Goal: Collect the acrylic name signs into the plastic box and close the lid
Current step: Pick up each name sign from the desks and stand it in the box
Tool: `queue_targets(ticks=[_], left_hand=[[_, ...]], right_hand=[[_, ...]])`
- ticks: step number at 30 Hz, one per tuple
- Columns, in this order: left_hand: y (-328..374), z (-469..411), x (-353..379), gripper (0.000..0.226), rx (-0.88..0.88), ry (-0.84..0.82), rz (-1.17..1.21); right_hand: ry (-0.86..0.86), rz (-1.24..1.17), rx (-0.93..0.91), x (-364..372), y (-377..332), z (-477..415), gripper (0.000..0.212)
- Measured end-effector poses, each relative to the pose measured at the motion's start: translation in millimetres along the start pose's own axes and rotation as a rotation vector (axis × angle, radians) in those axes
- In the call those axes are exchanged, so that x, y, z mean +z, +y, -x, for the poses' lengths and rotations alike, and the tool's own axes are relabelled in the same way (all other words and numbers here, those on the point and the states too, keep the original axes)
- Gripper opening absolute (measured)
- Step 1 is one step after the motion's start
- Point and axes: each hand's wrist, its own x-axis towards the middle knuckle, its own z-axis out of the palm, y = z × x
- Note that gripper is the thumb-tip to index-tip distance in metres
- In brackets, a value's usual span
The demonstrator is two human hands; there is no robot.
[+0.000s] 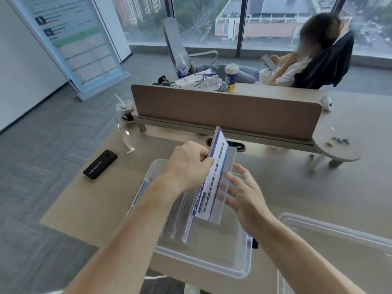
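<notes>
A clear plastic box point(203, 265) sits on the desk in front of me. Inside it, along its left side, lie several acrylic name signs point(177, 219) with blue and white paper. My left hand point(187, 165) grips the upper edge of another acrylic name sign point(216, 177), which stands tilted with its lower end inside the box. Touching that sign's clear right face is my right hand point(244, 196), its fingers spread. The box's clear lid point(337, 230) lies on the desk at the lower right.
A black phone point(100, 164) lies on the desk to the left, an empty clear acrylic stand point(125, 132) behind it. An iced drink cup point(125, 110) stands beside the brown desk divider point(227, 112). A person sits in a chair point(326, 62) beyond the divider.
</notes>
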Motion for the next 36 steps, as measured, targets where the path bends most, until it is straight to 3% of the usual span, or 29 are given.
queue_targets(ticks=[6, 11, 18, 24, 35, 36], left_hand=[[-70, -4, 49, 0.031, -0.135, -0.118, 0.018], [-108, -10, 86, 0.035, -0.181, -0.135, -0.001], [-145, -20, 144, 0.042, -0.254, -0.147, 0.042], [-165, -28, 171, 0.037, -0.285, -0.155, 0.063], [-177, -36, 180, 0.027, -0.305, -0.197, 0.065], [-176, -36, 180, 0.025, -0.307, -0.216, 0.065]], right_hand=[[0.016, 0.052, 0.182, -4, 72, -17, 0.055], [0.041, 0.136, 0.273, -13, 110, -35, 0.051], [0.118, 0.281, 0.432, -26, 152, -76, 0.062], [0.161, 0.372, 0.548, -28, 176, -100, 0.026], [0.178, 0.384, 0.609, -32, 199, -125, 0.023], [0.163, 0.38, 0.621, -32, 200, -126, 0.035]])
